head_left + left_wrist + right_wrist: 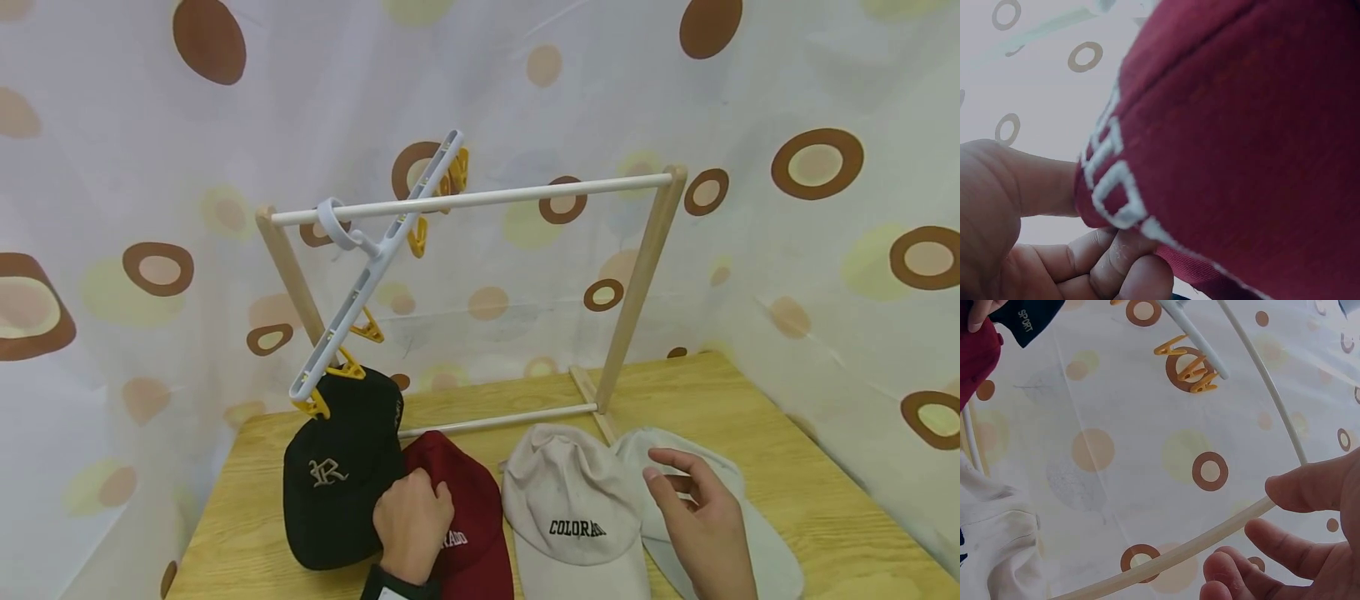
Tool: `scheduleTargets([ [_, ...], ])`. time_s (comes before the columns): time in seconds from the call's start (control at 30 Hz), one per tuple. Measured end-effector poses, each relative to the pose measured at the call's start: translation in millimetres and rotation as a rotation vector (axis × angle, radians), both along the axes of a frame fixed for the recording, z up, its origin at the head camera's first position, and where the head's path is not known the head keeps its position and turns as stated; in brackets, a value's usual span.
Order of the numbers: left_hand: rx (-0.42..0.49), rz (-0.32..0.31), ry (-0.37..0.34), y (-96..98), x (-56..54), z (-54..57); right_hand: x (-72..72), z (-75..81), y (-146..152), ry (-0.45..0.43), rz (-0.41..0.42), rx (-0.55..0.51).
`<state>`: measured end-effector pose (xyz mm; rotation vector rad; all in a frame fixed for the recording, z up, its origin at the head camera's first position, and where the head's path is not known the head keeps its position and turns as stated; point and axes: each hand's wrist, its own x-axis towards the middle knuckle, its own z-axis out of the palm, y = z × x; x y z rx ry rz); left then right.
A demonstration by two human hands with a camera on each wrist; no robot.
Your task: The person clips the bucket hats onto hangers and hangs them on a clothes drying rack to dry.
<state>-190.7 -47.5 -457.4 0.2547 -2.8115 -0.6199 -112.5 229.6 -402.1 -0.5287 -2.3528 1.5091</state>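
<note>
My left hand [412, 521] pinches the dark red cap [476, 558] by its front, near the white lettering; in the left wrist view the thumb and fingers take hold of the red fabric [1229, 125]. To its left is a black cap [341, 475] with an "R" emblem, its crown overlapping the lowest yellow clips [347, 367] of the hanger. Above the pale grey cap [757, 533], my right hand [705, 521] holds nothing, its thumb and fingers apart. Between the hands lies a cream cap [573, 500] lettered "COLORADO".
A grey-white clip hanger [367, 275] hooks over the white top bar [510, 196] of a wooden rack, slanting down toward the left front. The rack's right post [641, 292] stands behind the caps. Spotted cloth [487, 92] encloses the wooden table [225, 517].
</note>
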Motion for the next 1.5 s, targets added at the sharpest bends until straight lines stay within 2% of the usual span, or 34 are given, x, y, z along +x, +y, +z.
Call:
scheduleTargets([
  [0.13,0.014,0.005,0.004,-3.2,2.5,1.9,-1.1,0.9,-3.8,0.002,0.004,-0.002],
  [0.37,0.035,-0.009,0.075,-5.7,7.8,8.5,-3.4,1.9,-9.5,-0.001,0.033,0.004],
  [0.6,0.175,-0.022,0.078,-4.8,13.6,21.1,-6.0,2.9,-15.3,0.016,0.053,0.005],
  [0.87,0.275,-0.089,0.122,-1.3,24.1,38.6,-6.9,2.3,-21.0,0.068,0.077,0.040],
  [1.13,0.231,-0.070,0.204,-4.3,42.8,65.0,-10.4,10.5,-20.1,0.038,0.114,0.080],
  [1.27,0.206,-0.057,0.242,-7.5,54.6,77.4,-15.4,18.6,-15.5,0.062,0.136,0.115],
  [1.5,0.214,-0.044,0.231,-11.0,66.5,89.8,-24.9,34.4,-9.4,0.107,0.154,0.220],
])
